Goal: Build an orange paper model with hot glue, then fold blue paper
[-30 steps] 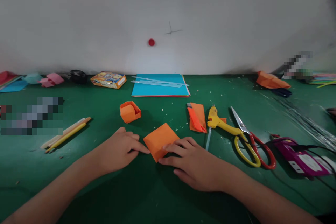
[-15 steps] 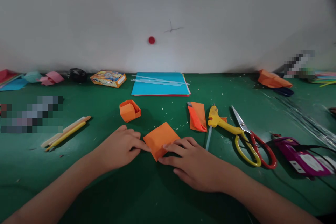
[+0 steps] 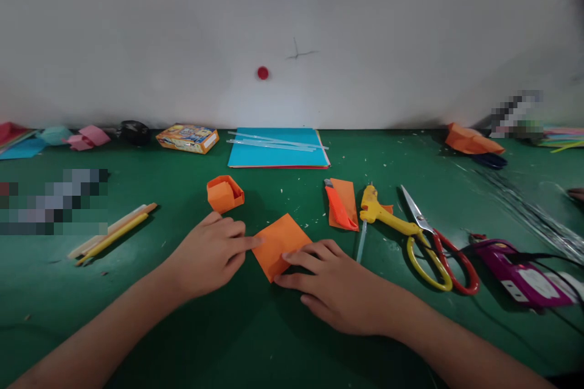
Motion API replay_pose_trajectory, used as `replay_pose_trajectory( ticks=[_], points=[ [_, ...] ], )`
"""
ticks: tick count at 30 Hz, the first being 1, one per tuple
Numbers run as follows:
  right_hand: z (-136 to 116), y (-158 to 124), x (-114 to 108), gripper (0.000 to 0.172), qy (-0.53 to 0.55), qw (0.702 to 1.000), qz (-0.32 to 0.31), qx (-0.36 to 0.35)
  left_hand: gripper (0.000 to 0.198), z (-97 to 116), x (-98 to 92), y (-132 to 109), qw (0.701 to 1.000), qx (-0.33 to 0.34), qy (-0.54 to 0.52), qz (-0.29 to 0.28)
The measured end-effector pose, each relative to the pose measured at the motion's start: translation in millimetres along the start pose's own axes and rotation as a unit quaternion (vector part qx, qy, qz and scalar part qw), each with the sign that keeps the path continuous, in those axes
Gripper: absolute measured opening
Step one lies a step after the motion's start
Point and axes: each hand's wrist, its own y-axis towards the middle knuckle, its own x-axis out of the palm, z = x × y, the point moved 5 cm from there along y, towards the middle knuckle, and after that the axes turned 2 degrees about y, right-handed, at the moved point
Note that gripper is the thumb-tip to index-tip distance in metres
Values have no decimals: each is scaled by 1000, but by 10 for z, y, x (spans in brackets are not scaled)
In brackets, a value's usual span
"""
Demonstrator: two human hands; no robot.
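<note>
Paper [image 3: 278, 238], orange, lies cornerwise on the tabletop [image 3: 255, 346] between my left hand [image 3: 207, 258], whose index finger extends onto the sheet's left corner, others curled, and my right hand [image 3: 337, 289], whose parted fingers overlie its near-right edge.

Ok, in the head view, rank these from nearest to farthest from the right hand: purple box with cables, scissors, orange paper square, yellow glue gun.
From the right hand:
1. Orange paper square: under its fingertips.
2. Yellow glue gun: beyond it, to the right.
3. Scissors: farther right.
4. Purple box with cables: right of the scissors.
</note>
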Motion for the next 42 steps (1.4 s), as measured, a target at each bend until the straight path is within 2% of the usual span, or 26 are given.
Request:
replay_pose_trajectory(
  ticks=[4,12,17,21,26,31,37,42],
  points=[
    [-5,2,-10,43,4,1000,2,-1,55,107,80,-12,1000,20,8,-7],
    [-17,-12,-7,45,6,1000,4,-3,81,-104,100,-40,998,-16,-1,-58],
    [-13,-23,-3,45,-2,1000,4,-2,91,-193,95,-28,998,8,5,-68],
    [-8,-9,-18,44,6,1000,3,2,97,-183,105,-50,996,18,31,-81],
    [-6,12,-40,46,11,1000,1,10,83,-35,76,-86,995,39,66,-68],
    [-9,10,-36,47,7,1000,-3,7,70,100,64,-122,996,62,36,-59],
    [-2,3,-19,47,9,1000,0,4,68,-126,73,-161,996,-40,0,-76],
    [3,6,-8,47,3,1000,-2,-1,60,-274,47,-151,995,-68,-4,-78]
  ],
)
